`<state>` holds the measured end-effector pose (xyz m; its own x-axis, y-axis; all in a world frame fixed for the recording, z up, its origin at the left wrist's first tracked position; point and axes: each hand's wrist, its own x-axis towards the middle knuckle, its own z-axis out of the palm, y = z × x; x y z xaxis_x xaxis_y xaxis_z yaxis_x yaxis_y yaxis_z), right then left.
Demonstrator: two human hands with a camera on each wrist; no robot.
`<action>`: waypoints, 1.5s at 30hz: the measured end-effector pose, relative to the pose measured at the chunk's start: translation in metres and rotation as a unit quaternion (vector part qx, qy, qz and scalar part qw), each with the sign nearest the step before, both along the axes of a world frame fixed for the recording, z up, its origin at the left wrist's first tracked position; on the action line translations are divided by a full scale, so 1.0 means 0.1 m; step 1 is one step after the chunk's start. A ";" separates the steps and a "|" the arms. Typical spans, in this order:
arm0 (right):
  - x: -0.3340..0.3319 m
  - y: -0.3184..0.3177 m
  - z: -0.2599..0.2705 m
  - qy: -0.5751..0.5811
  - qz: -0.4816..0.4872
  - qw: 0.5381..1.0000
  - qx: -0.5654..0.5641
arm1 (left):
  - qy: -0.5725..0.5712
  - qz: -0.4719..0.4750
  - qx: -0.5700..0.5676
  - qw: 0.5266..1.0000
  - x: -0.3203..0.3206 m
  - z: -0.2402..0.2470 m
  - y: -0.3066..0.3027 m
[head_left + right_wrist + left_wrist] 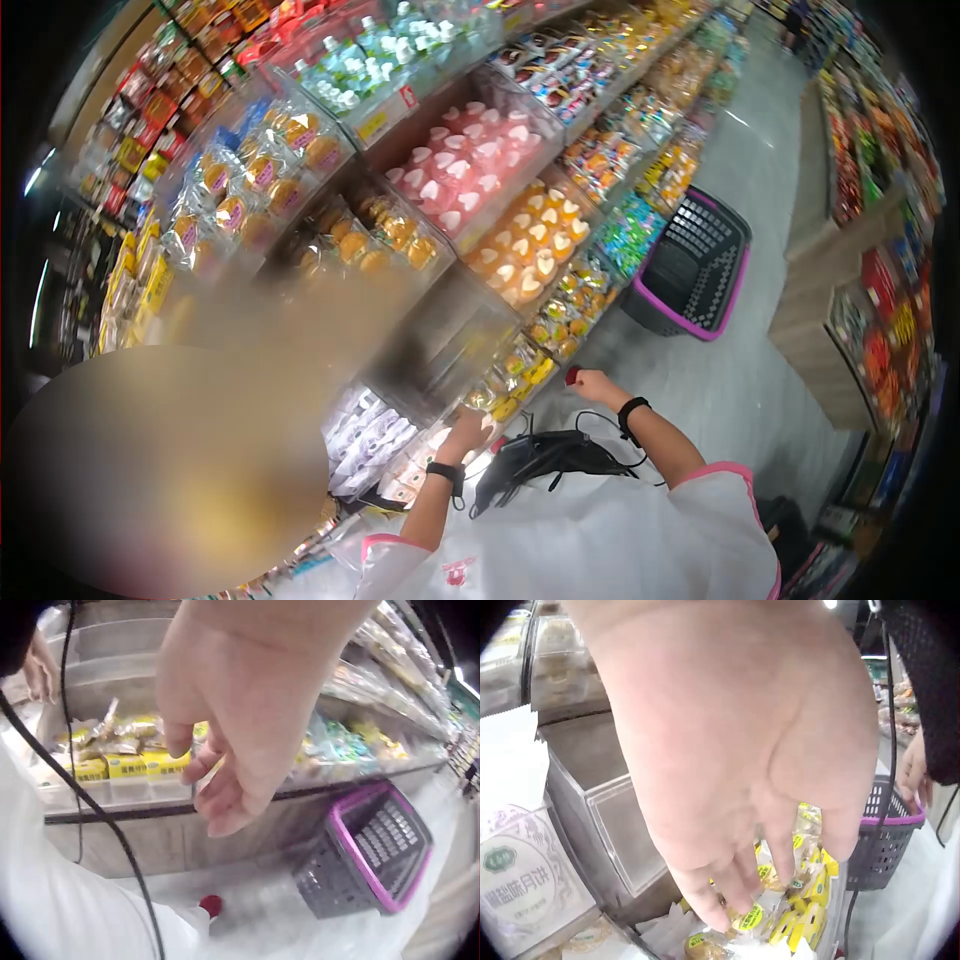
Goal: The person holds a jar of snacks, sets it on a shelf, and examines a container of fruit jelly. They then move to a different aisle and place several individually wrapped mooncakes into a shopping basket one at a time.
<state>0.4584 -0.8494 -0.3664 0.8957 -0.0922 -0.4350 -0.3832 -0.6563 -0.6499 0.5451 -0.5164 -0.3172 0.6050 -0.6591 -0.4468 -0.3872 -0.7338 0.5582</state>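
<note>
Left hand [735, 750] is down in the bin, fingers [705, 900] long and nearly straight, tips right on the heap of small snack packets [810, 900]. No curl round any of them; nothing is gripped. The packets are little clear wrappers with yellow ends, each with a round yellow-green sticker, and something brownish inside. They're piled loose in a clear-fronted bin [112, 791] on the low shelf, straight in front of the person's body, with a row of yellow ones lined up against the front pane. To the left of that pile sits a clear plastic box [622, 825], and beyond it white printed cartons [517, 892].

Right hand [240, 727] hangs out in the aisle just off the shelf edge, fingers loosely bent, palm bare, holding nothing. Below and beyond it on the grey floor stands a dark shopping basket with a purple rim [367, 855], close against the shelf base.
</note>
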 end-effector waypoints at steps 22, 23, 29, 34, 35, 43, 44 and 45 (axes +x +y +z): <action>1.20 0.16 -0.21 0.306 -0.074 0.805 0.503 | 0.229 0.391 -0.055 0.890 0.43 -0.99 -1.16; 1.21 0.15 -0.20 0.307 -0.076 0.802 0.507 | 0.256 0.414 -0.042 0.873 0.44 -1.03 -1.14; 1.19 0.12 -0.22 0.345 -0.056 0.842 0.410 | 0.370 0.455 -0.147 0.796 0.42 -0.74 -1.14; 1.11 0.12 -0.02 0.322 0.037 0.871 0.369 | 0.419 0.415 -0.150 0.794 0.29 -0.69 -1.03; 1.10 0.14 0.09 0.324 0.051 0.862 0.386 | 0.369 0.333 -0.146 0.855 0.22 -0.80 -0.95; 1.37 0.25 0.91 0.299 0.257 0.819 0.417 | 0.454 0.171 -0.128 0.865 0.39 0.25 -0.76; 1.44 0.29 0.99 0.286 0.278 0.816 0.419 | 0.479 0.171 -0.134 0.850 0.38 0.27 -0.69; 1.50 0.32 1.07 0.290 0.284 0.807 0.429 | 0.504 0.169 -0.140 0.835 0.40 0.28 -0.63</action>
<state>0.6089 -0.8171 -0.2597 0.3105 0.8195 -0.4817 -0.5817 -0.2370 -0.7781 0.5847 -0.5789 -0.2888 0.1874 -0.6910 -0.6981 0.5857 -0.4919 0.6442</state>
